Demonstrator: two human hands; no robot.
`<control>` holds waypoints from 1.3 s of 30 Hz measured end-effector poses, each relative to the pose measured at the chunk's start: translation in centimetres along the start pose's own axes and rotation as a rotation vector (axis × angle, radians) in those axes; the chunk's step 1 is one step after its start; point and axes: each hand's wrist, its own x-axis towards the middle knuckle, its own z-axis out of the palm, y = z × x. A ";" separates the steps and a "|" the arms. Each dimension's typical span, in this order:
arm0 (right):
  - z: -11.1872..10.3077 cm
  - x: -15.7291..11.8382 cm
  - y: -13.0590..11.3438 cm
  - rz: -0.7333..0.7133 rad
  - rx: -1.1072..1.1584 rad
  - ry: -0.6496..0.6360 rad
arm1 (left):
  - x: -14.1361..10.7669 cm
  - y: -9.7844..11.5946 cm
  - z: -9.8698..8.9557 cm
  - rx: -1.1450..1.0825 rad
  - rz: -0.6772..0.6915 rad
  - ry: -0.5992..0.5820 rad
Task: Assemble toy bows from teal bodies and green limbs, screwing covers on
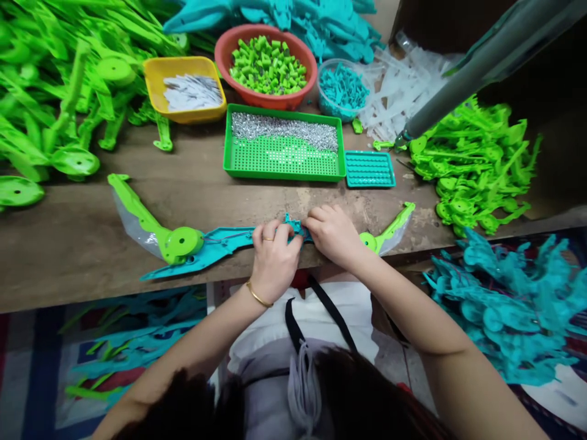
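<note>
A long teal plastic piece (224,241) lies along the table's front edge. A green arm with a clear wing (183,242) sits at its left end, and another green arm (389,235) at its right. Near the middle my left hand (276,253), with a ring and a bangle, has its fingers curled round the teal piece. Close beside it on the right, my right hand (334,237) has its fingers pressed together at a small teal part (293,223). The fingers cover most of what lies between the hands.
Behind the hands are a green tray of metal screws (284,172), a teal tray (370,170), a yellow container (192,113), a red bowl (221,52) and a tub of teal parts (343,88). Green piles flank them. A grey pole (458,79) slants in at upper right.
</note>
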 end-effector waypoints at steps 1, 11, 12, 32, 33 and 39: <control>-0.2 0.1 0.3 0.011 0.064 -0.021 | 0.0 0.0 0.0 -0.001 0.005 0.001; 1.4 1.3 1.7 0.088 0.534 0.005 | 0.0 -0.6 0.2 -0.103 -0.017 0.064; 1.6 1.3 1.5 0.105 0.544 0.014 | 0.1 -0.7 0.3 -0.118 -0.008 0.071; 0.5 -3.3 0.8 0.188 0.177 0.120 | 1.0 -1.5 0.5 -0.154 0.212 -0.011; 0.5 -3.2 0.8 0.186 0.156 0.116 | 1.0 -1.6 0.6 -0.161 0.219 -0.015; 0.7 -2.9 1.0 0.187 0.218 0.094 | 0.8 -2.1 1.1 -0.220 0.223 -0.072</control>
